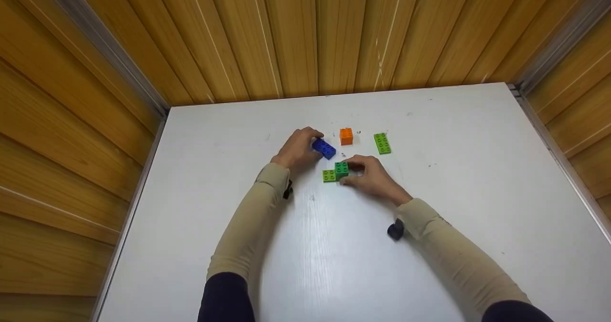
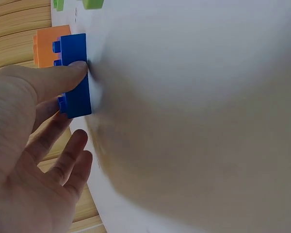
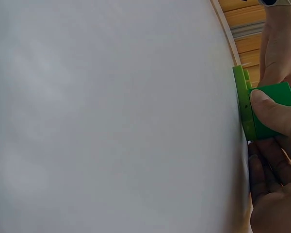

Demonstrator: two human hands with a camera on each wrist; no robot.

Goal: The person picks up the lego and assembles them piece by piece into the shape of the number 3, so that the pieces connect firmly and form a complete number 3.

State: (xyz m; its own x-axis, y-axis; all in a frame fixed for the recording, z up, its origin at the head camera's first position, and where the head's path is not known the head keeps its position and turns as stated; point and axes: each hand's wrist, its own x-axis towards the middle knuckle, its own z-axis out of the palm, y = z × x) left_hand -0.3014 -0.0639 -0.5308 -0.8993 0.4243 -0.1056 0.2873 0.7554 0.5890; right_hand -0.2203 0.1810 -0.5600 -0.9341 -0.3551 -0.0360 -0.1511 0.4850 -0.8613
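Observation:
A blue building brick with studs on top is gripped between the thumb and fingers of my left hand. In the left wrist view the thumb lies along the side of the blue brick, and the outer fingers are apart from it. My right hand pinches a dark green square brick. That brick sits on the right end of a flat light green brick, as the right wrist view also shows, with the light green brick lying on the table beneath it.
An orange square brick stands just behind and between the hands. Farther right lies another flat light green brick. The white table meets wood-patterned walls at the back and sides.

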